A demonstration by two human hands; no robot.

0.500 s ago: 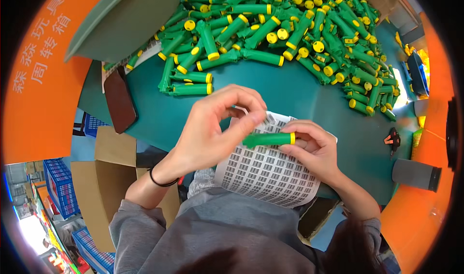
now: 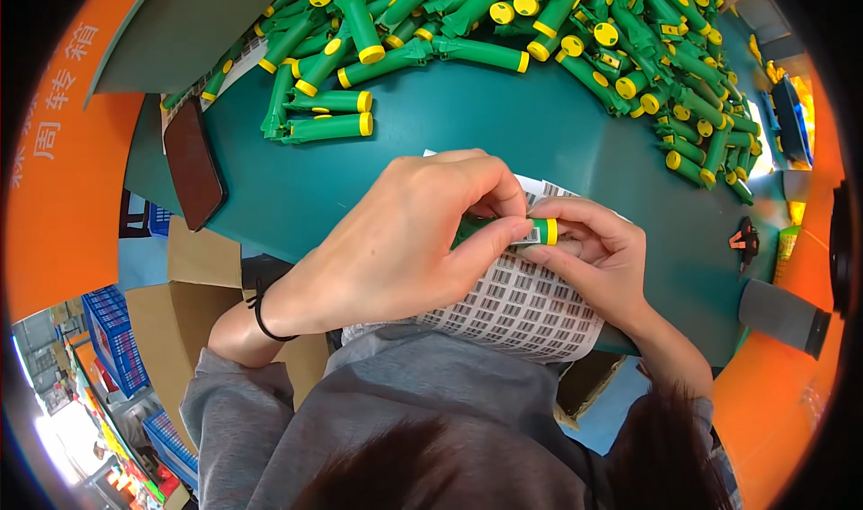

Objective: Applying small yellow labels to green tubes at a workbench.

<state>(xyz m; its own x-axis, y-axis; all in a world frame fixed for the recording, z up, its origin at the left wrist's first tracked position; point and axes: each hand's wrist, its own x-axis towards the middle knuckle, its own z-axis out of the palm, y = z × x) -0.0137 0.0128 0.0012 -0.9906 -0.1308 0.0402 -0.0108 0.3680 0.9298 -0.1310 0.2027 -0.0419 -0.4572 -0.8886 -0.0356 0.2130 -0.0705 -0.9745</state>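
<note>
My right hand (image 2: 600, 251) holds a green plastic tube (image 2: 552, 230) by its yellow-capped end, fingers and thumb closed around it. A small white barcode sticker (image 2: 533, 236) lies against the tube's side close to the cap. My left hand (image 2: 395, 227) is closed in a pinch at that sticker, thumb and fingertips pressed to the tube and covering its other end. Beneath both hands, a sheet of barcode stickers (image 2: 512, 305) drapes over the table's near edge towards my lap.
A large pile of similar green tubes (image 2: 476, 53) covers the far side of the green table (image 2: 431, 119). A dark red phone-like slab (image 2: 195, 167) lies at the left edge, above an open cardboard box (image 2: 166, 330). On the right are a grey cup (image 2: 782, 317) and a small black-and-orange tool (image 2: 743, 242).
My left hand has brought the sticker down from above the tube onto its side near the yellow cap. The view has shifted, so the pile sits higher in the picture.
</note>
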